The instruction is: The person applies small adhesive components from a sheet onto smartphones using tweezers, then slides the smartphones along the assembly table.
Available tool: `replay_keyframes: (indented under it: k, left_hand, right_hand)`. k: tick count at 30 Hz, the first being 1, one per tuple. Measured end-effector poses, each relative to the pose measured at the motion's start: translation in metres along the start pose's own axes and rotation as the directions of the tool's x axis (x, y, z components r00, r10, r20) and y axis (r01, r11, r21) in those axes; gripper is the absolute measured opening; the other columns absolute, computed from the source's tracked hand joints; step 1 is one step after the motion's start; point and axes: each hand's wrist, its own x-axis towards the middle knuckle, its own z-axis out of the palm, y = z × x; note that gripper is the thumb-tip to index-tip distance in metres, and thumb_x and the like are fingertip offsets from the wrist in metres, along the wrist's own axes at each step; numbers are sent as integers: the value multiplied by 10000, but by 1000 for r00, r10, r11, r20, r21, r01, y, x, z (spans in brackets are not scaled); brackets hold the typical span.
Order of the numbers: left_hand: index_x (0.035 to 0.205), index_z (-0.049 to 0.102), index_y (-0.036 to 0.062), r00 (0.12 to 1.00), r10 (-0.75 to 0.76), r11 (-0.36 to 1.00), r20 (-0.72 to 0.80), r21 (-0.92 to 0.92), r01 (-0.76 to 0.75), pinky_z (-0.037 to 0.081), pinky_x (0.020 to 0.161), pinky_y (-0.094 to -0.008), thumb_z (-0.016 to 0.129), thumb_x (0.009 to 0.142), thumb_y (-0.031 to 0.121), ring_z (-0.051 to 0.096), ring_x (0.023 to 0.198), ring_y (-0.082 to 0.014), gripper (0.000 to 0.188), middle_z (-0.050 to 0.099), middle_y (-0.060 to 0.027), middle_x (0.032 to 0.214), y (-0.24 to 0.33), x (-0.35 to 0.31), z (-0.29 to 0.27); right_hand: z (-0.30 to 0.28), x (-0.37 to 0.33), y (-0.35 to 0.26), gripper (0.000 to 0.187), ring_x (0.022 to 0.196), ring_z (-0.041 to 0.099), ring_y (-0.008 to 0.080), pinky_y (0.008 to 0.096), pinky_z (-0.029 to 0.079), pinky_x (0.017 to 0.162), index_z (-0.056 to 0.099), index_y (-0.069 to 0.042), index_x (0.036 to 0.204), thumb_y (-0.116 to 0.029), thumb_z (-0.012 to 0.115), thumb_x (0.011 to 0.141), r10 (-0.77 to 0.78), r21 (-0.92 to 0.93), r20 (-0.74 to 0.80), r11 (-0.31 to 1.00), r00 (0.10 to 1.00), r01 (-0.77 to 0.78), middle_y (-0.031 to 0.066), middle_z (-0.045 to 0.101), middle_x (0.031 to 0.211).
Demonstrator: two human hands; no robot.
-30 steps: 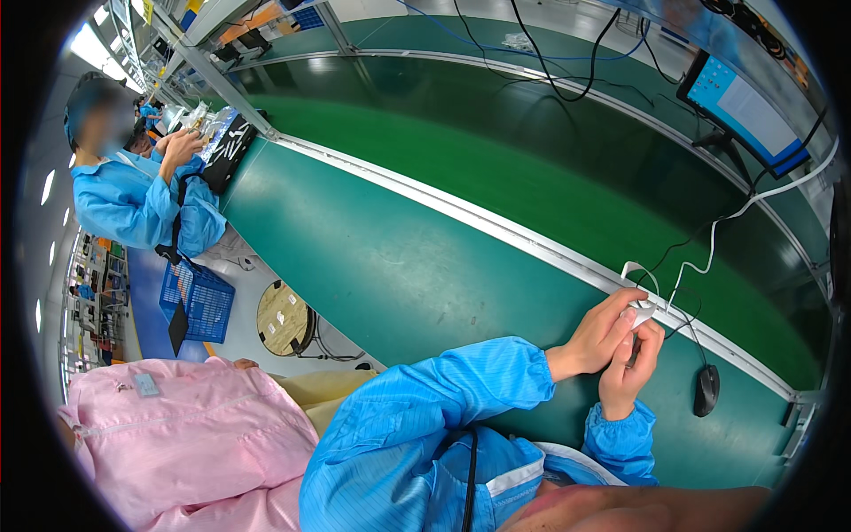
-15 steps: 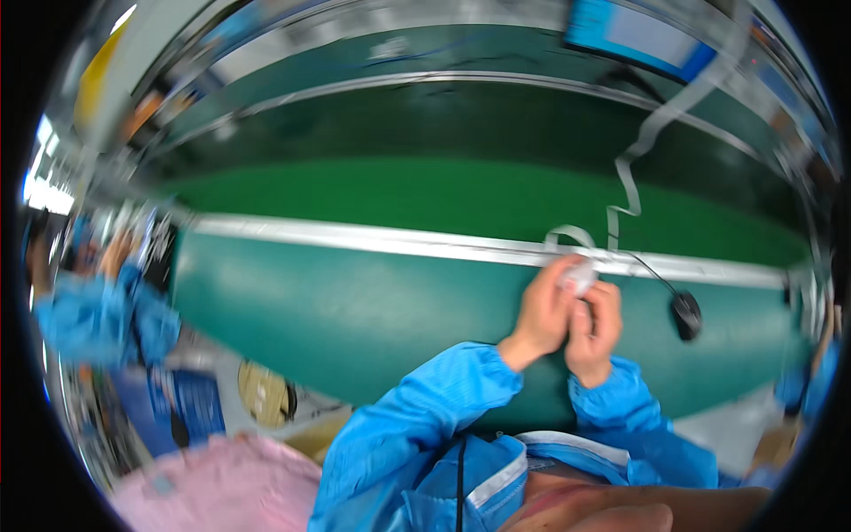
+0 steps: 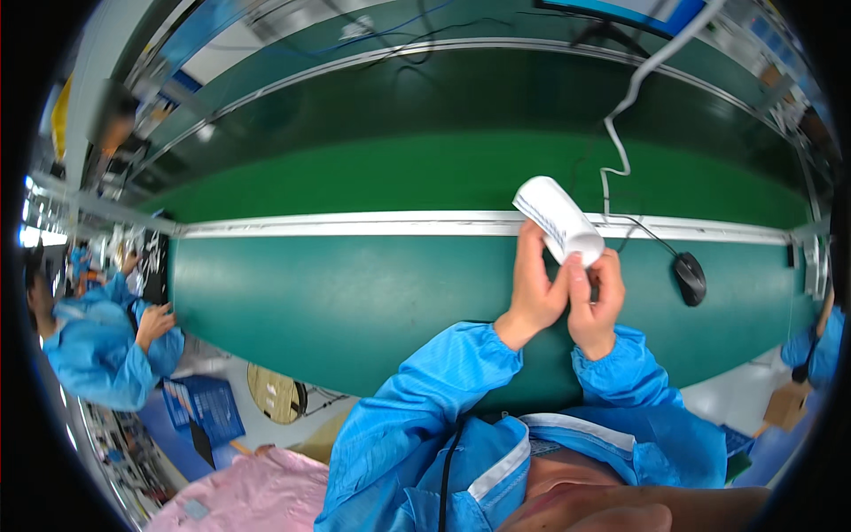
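Between my hands is a white curled sheet of paper (image 3: 551,206), rolled into a loose tube with dark print along one side. It is tilted, its open end toward my right hand. My left hand (image 3: 537,288) grips its lower left side, fingers partly behind it. My right hand (image 3: 598,301) pinches its lower end with the thumb up. Both hands are raised in front of the near green worktop (image 3: 355,293) and the white rail (image 3: 355,223).
A black mouse (image 3: 689,279) lies on the worktop to the right, its cable running to the rail. A white cable (image 3: 625,115) hangs from above near a monitor (image 3: 669,13). At the left, a person in blue (image 3: 106,337) works; a pink-clothed person (image 3: 248,496) is at lower left.
The white paper, earlier low and blurred in my fingers, now stands out as a larger tube. My view has shifted, and my hands stay close together.
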Motion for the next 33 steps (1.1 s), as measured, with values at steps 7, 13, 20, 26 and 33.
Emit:
replay_keyframes:
  k: [7,13,20,26,33]
  left_hand:
    - [1266,598,19,992,126,987,23,95,-128,471,986,-438,639,921,76,599,1104,-337,352,607,-169,1212,6,-8,-2]
    - [1293,599,34,989,149,980,1,131,-148,418,1055,-494,686,937,167,548,1194,-382,390,549,-194,1334,0,-11,-3]
    - [1396,536,4,955,211,885,208,373,-277,330,1164,-534,706,915,292,459,1337,-461,586,495,-269,1448,-1,-6,-8]
    - [1481,478,13,980,163,941,117,281,-190,320,1179,-552,701,901,261,388,1403,-507,669,405,-300,1538,6,-8,-5]
    - [1627,327,37,956,209,827,207,484,-285,173,1210,-615,587,980,388,217,1516,-527,781,131,-328,1693,32,-3,-8]
  right_hand:
    - [-3,-6,9,175,921,581,176,305,466,786,614,35,1029,-118,540,1069,16,54,35,998,999,-18,123,618,1065]
    - [2,-6,10,184,971,592,170,310,477,835,597,30,1076,-139,525,1089,45,140,78,989,996,-55,114,637,1107]
    - [2,-6,16,331,1161,634,222,344,504,999,574,29,1368,-95,474,1078,-12,43,-15,999,1000,12,130,635,1283]
    - [-4,-10,30,379,1078,638,195,322,495,948,605,57,1315,-249,459,1146,10,22,-36,1000,999,-9,116,668,1218]
    - [-4,-8,20,418,816,499,103,288,419,711,621,49,993,-276,419,1161,102,14,-76,995,992,-101,34,593,901]
